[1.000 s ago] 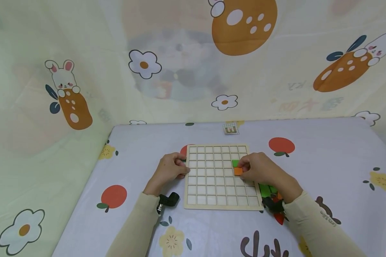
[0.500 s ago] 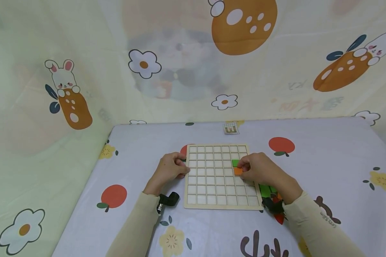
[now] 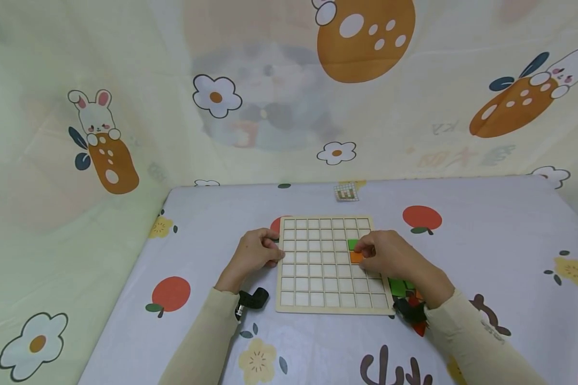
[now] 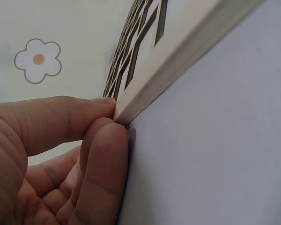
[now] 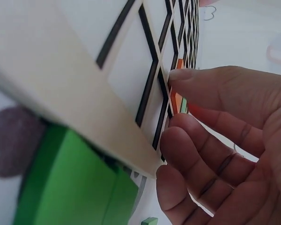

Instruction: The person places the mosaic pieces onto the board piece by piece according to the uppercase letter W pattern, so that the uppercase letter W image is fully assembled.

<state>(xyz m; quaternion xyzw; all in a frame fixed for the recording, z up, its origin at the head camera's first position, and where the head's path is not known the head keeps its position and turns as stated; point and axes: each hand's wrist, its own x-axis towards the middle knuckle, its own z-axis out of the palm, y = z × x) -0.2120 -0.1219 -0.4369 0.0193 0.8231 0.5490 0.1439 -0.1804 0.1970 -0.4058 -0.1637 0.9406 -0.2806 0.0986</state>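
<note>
A square wooden grid board (image 3: 334, 310) lies flat on the table, and most of its cells hold no tile. My left hand (image 3: 254, 249) pinches the board's left edge between thumb and fingers, as the left wrist view shows close up. On the right side of the grid, my right hand (image 3: 390, 252) pinches an orange tile (image 3: 356, 258) at its cell, thumb and forefinger at the tile's right side. Just behind it a green tile (image 3: 352, 244) sits in another cell. The fingers partly cover both tiles, so whether the orange one is fully seated is hard to tell.
Loose green blocks (image 3: 397, 287) and red pieces (image 3: 419, 327) are heaped beside the board's right edge, partly under the right wrist. A small patterned card (image 3: 345, 192) lies behind the board. A printed cloth (image 3: 212, 214) covers the table, with a curtain behind.
My right hand has shifted very slightly downward at the orange tile. The left hand and the board have stayed put.
</note>
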